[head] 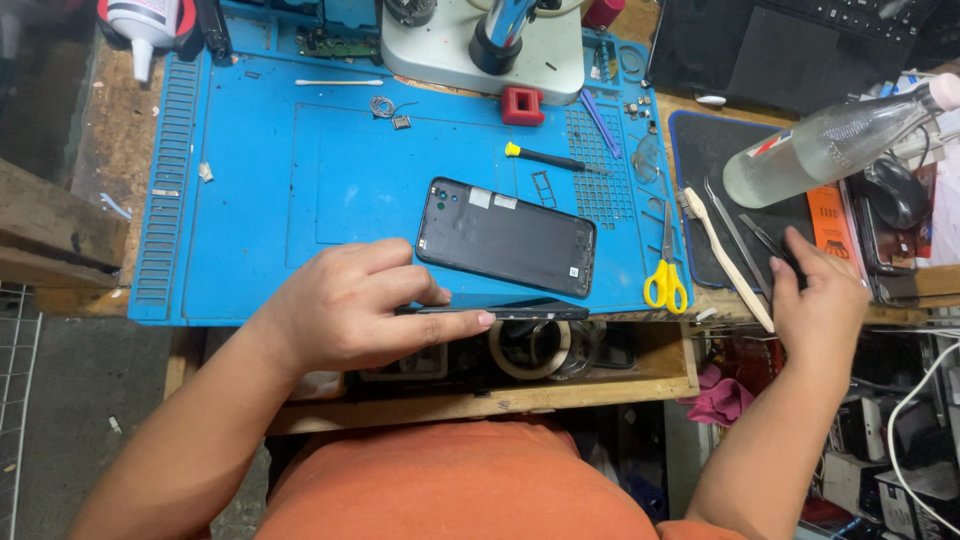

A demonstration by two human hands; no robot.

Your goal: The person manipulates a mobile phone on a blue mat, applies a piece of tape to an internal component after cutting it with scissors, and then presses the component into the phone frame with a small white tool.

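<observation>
Head view: the left hand (pixel 345 310) pinches a thin dark phone body (pixel 520 313) edge-up at the blue silicone mat (pixel 250 200) edge for steadiness, while the right hand (pixel 820 300) fingers close on black tweezers (pixel 770 240).

Wooden bench (pixel 110 150) carries blue mat (pixel 260 200), black mat (pixel 715 150), microscope base (pixel 440 50)

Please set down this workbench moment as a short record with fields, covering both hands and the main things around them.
Surface: blue repair mat on a wooden bench
Left hand: pinches a thin dark phone body at the mat's near edge
Back cover: black, lying flat on the mat, just beyond the left hand
Right hand: fingertips on tweezers on a dark pad
Nearby: yellow-handled scissors, toothbrush, clear bottle, yellow-tipped screwdriver
</observation>
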